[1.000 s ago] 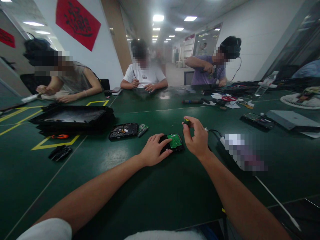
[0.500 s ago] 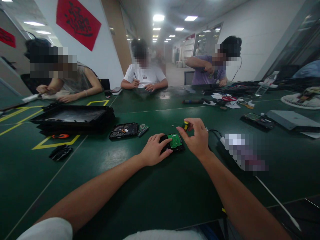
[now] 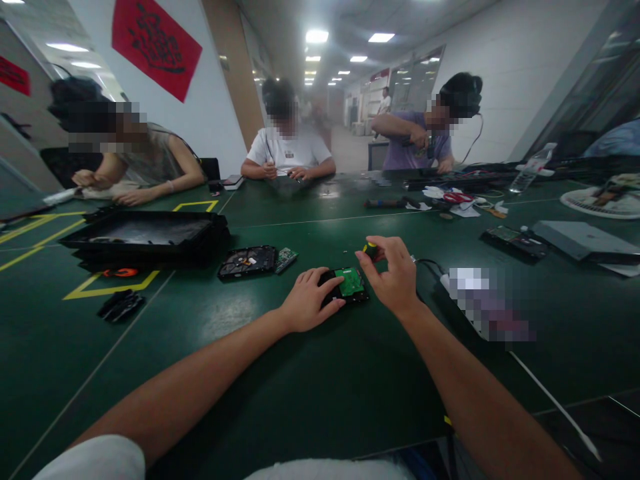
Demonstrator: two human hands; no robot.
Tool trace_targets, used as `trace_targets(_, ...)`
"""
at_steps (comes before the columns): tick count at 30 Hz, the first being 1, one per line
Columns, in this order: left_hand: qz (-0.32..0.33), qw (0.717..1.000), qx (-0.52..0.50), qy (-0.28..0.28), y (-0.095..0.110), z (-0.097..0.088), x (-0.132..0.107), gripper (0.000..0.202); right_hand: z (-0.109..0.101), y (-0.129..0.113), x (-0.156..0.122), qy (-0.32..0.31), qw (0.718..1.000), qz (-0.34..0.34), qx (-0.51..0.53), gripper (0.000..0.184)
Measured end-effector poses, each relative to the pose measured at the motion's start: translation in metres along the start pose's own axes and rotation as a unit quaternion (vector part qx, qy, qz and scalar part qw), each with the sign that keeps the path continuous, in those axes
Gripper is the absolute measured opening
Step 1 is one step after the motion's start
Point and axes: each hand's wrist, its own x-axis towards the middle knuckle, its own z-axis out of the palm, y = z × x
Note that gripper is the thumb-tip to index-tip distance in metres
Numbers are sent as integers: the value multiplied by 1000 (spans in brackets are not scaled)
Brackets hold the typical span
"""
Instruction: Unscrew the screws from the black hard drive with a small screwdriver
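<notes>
A hard drive (image 3: 353, 283) with a green circuit board facing up lies on the table in front of me. My left hand (image 3: 311, 299) grips it from the left, the index finger across the board and the thumb along the near edge. Just above the drive's right end, my right hand (image 3: 391, 272) pinches the yellow-and-black handle of a screwdriver (image 3: 370, 250). I cannot make out the screwdriver's shaft and tip. Left of the drive are an opened hard drive (image 3: 247, 262) and a small loose circuit board (image 3: 286, 260).
Black trays (image 3: 145, 233) are stacked at the left, near an orange-handled tool (image 3: 121, 272) and a black bundle (image 3: 121, 305). A white power strip (image 3: 465, 307) with a cable lies right of my hand. Farther right are another drive (image 3: 515, 243) and a grey box (image 3: 587, 241). Three people sit opposite.
The screwdriver's handle has tilted slightly between my right fingers, and that hand has shifted a little. My left hand and the drive have stayed put. The middle person's hand has lowered.
</notes>
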Motion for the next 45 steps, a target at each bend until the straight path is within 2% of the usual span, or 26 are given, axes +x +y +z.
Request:
trace_targets(7, -2, 1000, -3, 4, -1, 2, -1, 60, 3, 1, -4, 2, 999, 1, 46, 31)
trace_targets(16, 0, 1000, -9, 11, -2, 3, -1, 59, -1, 1, -1, 1, 1000, 6, -12, 29)
trace_targets(23, 0, 1000, -1, 3, 0, 1, -1, 61, 1, 1, 0, 16, 999, -10, 26, 29)
trace_targets(30, -2, 1000, -1, -1, -1, 2, -1, 60, -2, 0, 2, 11, 1000, -4, -15, 27)
trace_targets(39, 1, 1000, 6, 1, 0, 2, -1, 61, -3, -1, 3, 3, 1000, 1, 4, 23)
trace_targets(45, 0, 1000, 1, 1, 0, 2, -1, 60, -3, 1, 2, 1, 1000, 5, -8, 26)
